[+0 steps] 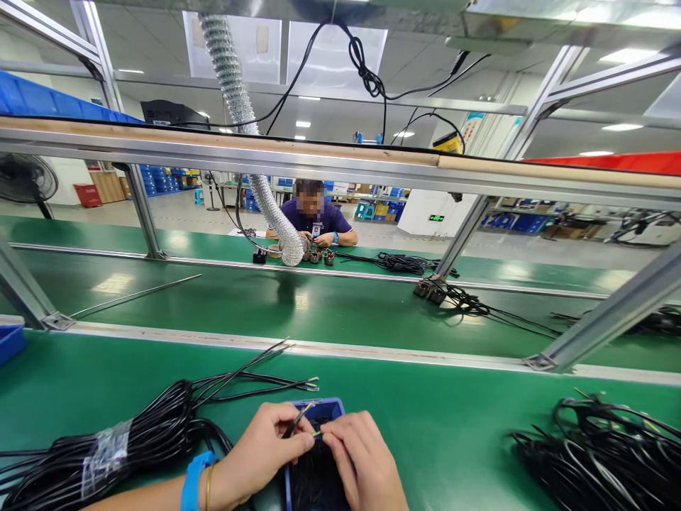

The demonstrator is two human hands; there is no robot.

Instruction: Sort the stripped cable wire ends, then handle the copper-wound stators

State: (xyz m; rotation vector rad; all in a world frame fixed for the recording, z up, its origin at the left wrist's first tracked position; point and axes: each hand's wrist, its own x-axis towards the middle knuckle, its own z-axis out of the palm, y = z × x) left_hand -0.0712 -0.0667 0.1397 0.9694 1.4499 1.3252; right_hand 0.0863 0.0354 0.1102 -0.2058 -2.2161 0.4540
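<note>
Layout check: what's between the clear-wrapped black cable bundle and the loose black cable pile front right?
Head view: left hand holding black cable, blue rectangular plastic bin, right hand, then smooth green tabletop.

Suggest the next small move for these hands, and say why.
Probably a gentle outward pull by the right hand on the yellow-green wire: it appears to pinch that wire close beside the left thumb tip, while the left hand holds a black cable over the blue bin.
</note>
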